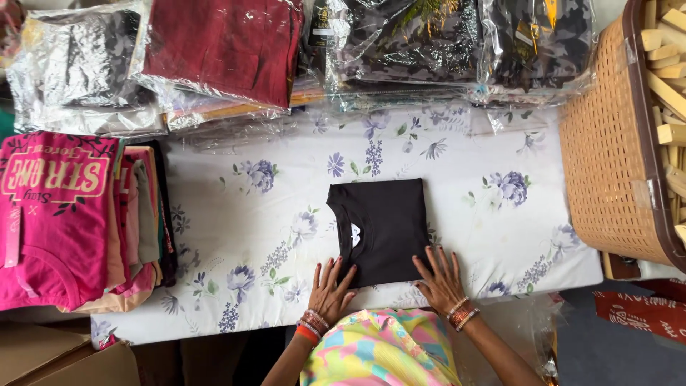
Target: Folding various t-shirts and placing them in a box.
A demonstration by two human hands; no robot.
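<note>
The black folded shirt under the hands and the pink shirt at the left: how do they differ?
The black folded shirt is dark and nearly plain; the pink shirt is bright with large print. The black one lies alone on the floral cloth; the pink one tops a stack. Both hands touch only the black one. Both are folded flat.

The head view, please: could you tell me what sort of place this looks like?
Probably a garment folding and packing table. A folded black T-shirt lies on the floral tablecloth, beside a stack of folded T-shirts, with bagged garments along the far edge.
</note>
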